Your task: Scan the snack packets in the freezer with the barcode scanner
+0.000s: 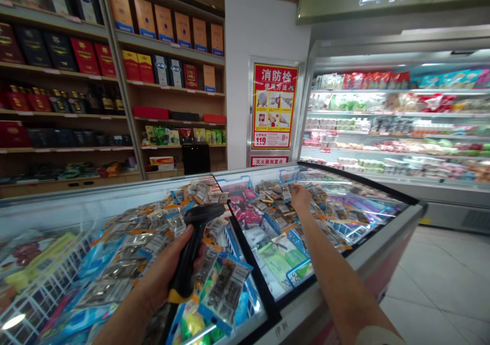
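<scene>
My left hand [179, 263] is wrapped round the grip of a black and yellow handheld barcode scanner [187, 258], its head pointing away to the right. Beneath it, a heap of clear snack packets [132, 240] with dark contents and blue and orange edges covers the freezer's left glass. My right hand [301, 199] reaches out over the right glass, fingers closed at the edge of a small snack packet [286, 192]. More packets [281, 215] of the same sort lie around that hand. One packet [225, 289] rests close to the scanner, at the front.
The chest freezer [401, 222] has a dark frame [252, 253] between its glass panels; frozen goods and wire baskets [49, 284] show below. Shelves of boxed bottles [164, 23] stand behind left, a fire hydrant sign [272, 105] in the middle, a lit refrigerated display [394, 125] at right.
</scene>
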Demonstrator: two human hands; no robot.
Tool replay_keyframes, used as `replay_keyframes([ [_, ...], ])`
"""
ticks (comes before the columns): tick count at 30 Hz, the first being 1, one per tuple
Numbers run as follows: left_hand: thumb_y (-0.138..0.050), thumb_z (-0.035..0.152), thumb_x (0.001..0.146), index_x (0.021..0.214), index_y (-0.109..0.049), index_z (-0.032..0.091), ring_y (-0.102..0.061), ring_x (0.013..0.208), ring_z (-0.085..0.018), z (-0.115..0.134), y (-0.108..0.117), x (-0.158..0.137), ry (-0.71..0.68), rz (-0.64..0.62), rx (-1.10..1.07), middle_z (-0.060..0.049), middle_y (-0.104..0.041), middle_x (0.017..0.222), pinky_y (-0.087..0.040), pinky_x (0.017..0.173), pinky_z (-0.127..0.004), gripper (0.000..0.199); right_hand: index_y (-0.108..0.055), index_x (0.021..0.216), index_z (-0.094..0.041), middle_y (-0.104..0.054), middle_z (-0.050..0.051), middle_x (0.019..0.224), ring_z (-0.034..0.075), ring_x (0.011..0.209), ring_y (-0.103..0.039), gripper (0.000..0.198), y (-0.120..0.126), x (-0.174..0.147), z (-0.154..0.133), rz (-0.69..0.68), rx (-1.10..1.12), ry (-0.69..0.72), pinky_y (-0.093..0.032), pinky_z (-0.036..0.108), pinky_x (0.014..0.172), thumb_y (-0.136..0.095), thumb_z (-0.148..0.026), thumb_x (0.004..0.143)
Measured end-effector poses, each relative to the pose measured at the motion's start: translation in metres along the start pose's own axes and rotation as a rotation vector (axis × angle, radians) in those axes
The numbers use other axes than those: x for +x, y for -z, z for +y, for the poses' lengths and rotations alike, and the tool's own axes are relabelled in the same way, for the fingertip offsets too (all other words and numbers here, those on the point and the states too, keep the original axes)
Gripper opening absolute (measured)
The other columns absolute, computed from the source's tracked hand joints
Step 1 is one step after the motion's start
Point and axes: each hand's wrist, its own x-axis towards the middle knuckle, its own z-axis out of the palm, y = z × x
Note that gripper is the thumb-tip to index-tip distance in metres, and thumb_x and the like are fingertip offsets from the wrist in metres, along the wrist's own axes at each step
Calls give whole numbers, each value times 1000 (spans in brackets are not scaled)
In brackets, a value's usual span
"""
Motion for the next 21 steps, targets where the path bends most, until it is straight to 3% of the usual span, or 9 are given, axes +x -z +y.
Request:
replay_keyframes([
  [3,-48,38,73,75,-52,14,-45,39,-7,1,-2,-2,7,6,-10,0,-52,54,-36,35,-17,24,-58,97,-9,-57,19,95,30,96,-50,32,2,-4,-1,45,-167,-56,-35,41,82,-40,-19,72],
  [7,-47,39,74,75,-51,15,-45,38,-7,3,-3,-2,1,10,-8,1,-51,53,-36,34,-17,25,-54,105,-10,-52,22,103,36,99,-47,38,6,-13,-7,40,-302,-92,-33,51,78,-44,-28,73],
  [10,-46,41,74,78,-51,15,-46,38,-7,2,-2,-2,-10,-9,-6,0,-52,53,-36,35,-17,26,-54,106,-13,-48,19,111,36,104,-43,40,5,-22,-19,86,-323,-14,-30,52,81,-47,-30,71],
  [12,-46,41,74,78,-51,15,-46,39,-7,2,-1,-1,-16,-27,-12,0,-52,53,-36,35,-17,27,-58,101,-14,-53,16,106,32,100,-46,36,2,-30,-34,24,-270,76,-33,46,82,-49,-29,69],
  [14,-46,41,74,78,-52,14,-47,39,-7,1,1,-1,-24,-42,-18,0,-52,54,-36,35,-17,28,-63,90,-15,-61,10,89,26,88,-54,29,-1,-44,-53,-212,-141,200,-38,37,76,-52,-30,68],
  [18,-48,42,72,82,-53,14,-47,39,-7,1,2,1,-34,-55,-29,0,-53,55,-35,34,-16,30,-66,75,-19,-64,1,71,17,67,-57,27,-7,-85,-91,-925,114,554,-41,24,60,-64,-37,55],
  [21,-48,43,72,83,-53,15,-46,40,-6,1,3,1,-38,-66,-31,0,-53,55,-35,35,-16,31,-66,83,-21,-63,0,74,16,66,-56,43,-8,-115,-105,-1200,48,738,-40,22,57,-70,-39,44],
])
